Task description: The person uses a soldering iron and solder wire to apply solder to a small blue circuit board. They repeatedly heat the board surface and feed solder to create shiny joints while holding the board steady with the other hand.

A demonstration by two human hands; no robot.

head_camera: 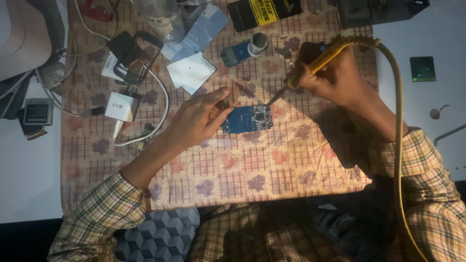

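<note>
i see the blue circuit board [246, 119] lying flat near the middle of the patterned cloth [218, 170] that covers the desk [29, 184]. my left hand [196, 119] pins its left edge, thumb and fingers pinched together there, with something small between the fingertips that i cannot make out. my right hand [330, 73] is clamped around the yellow handle of a soldering iron [315, 63], whose dark tip comes down at the upper right corner of the board, where the metal parts sit; whether it quite touches, i cannot tell. the iron's yellow cord [399, 121] loops up over that hand and runs down past my checked sleeve. further up the cloth lie a second small blue board [235, 53] touching a little round pot [257, 43], a folded white paper [191, 72], a black phone frame [133, 53], and a clear bottle [162, 17]. to the left sit a white charger block [121, 106] with its white cable [162, 116], and off the cloth a grey phone battery [38, 111]. a small dark square chip [422, 68] lies well apart on the right of the desk.
</note>
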